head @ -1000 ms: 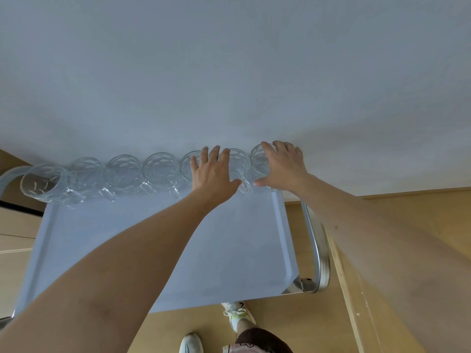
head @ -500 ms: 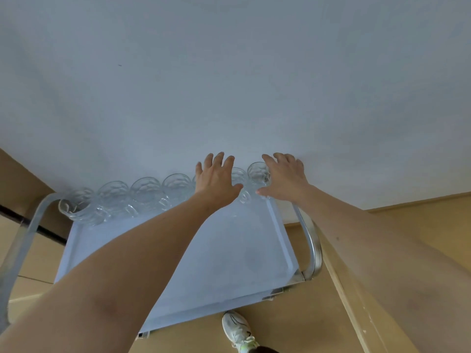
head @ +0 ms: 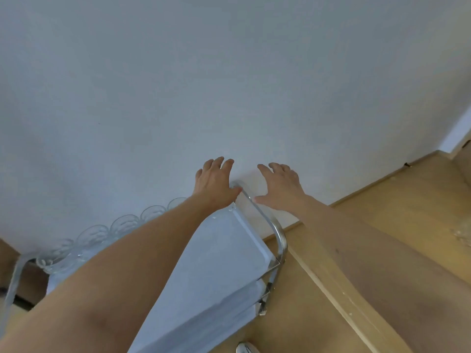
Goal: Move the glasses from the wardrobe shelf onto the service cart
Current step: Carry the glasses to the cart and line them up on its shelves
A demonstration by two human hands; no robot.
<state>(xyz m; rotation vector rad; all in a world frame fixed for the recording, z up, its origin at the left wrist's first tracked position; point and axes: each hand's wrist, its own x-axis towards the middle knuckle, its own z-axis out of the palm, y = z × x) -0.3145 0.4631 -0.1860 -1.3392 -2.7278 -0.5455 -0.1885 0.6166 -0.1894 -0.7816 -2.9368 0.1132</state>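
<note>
Head view: left hand (head: 212, 183) flat, fingers spread, holds nothing, above the far right corner of the service cart (head: 224, 250). Right hand (head: 281, 187) also spread and bare, just beyond the chrome handle (head: 276, 233). Glasses (head: 102, 234) stand in a row along the cart's far edge by the white wall (head: 229, 85), running leftward from the left hand. Wardrobe shelf not in view; neither hand looks nearer.
</note>
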